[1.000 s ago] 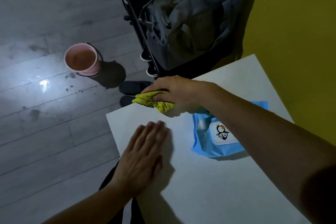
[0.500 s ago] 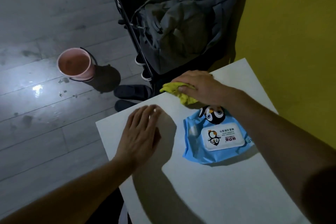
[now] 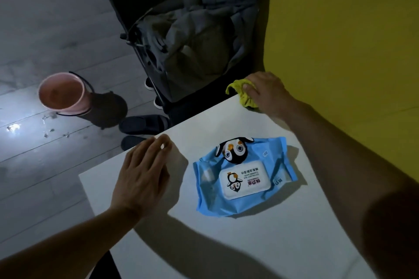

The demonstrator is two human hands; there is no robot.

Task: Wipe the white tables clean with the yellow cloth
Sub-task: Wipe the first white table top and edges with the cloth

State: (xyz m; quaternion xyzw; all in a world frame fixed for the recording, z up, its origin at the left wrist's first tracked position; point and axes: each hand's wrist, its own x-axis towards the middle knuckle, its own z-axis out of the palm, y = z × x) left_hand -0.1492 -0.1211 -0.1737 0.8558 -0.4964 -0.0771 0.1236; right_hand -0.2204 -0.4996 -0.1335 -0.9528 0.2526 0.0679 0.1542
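Right hand (image 3: pixel 265 93) gripping yellow cloth (image 3: pixel 240 93) at far corner of white table (image 3: pixel 249 244); left hand (image 3: pixel 142 176) flat, fingers straight; blue wipes pack (image 3: pixel 244 179) between.

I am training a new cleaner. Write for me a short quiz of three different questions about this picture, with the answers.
1. True or false: the right hand holds the yellow cloth at the far corner of the white table.
2. What does the left hand do? A) rests flat on the table B) lifts the pink bucket C) opens the wipes pack
3. Which thing lies on the table between the two hands?

Key: 1 true; 2 A; 3 the wipes pack.
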